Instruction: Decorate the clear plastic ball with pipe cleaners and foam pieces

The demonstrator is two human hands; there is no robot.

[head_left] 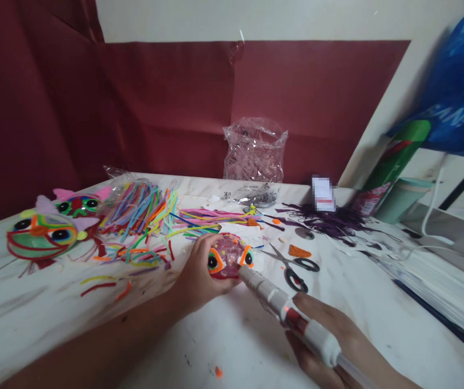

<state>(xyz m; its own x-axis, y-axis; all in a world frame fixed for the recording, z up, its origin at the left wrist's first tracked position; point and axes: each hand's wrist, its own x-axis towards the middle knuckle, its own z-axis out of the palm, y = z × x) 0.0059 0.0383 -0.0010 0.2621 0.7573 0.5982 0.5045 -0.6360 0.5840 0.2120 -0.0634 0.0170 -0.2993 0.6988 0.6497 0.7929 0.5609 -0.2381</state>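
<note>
My left hand point(197, 275) is wrapped round a small red ball figure point(227, 256) with orange-ringed black eyes, holding it just above the white table point(235, 335). My right hand point(329, 340) grips a white glue gun point(280, 305) whose tip touches the underside of the ball figure. A small red light shows on the gun's body. Black-handled scissors point(294, 266) lie just right of the figure.
Two finished ball figures point(43, 235) point(78, 204) sit at the far left. Piles of coloured pipe cleaners point(142, 213) and dark purple strands point(329, 220) cover the back of the table. A clear plastic bag point(255, 149) stands against the red backdrop. Stacked white sheets point(438, 281) lie at right.
</note>
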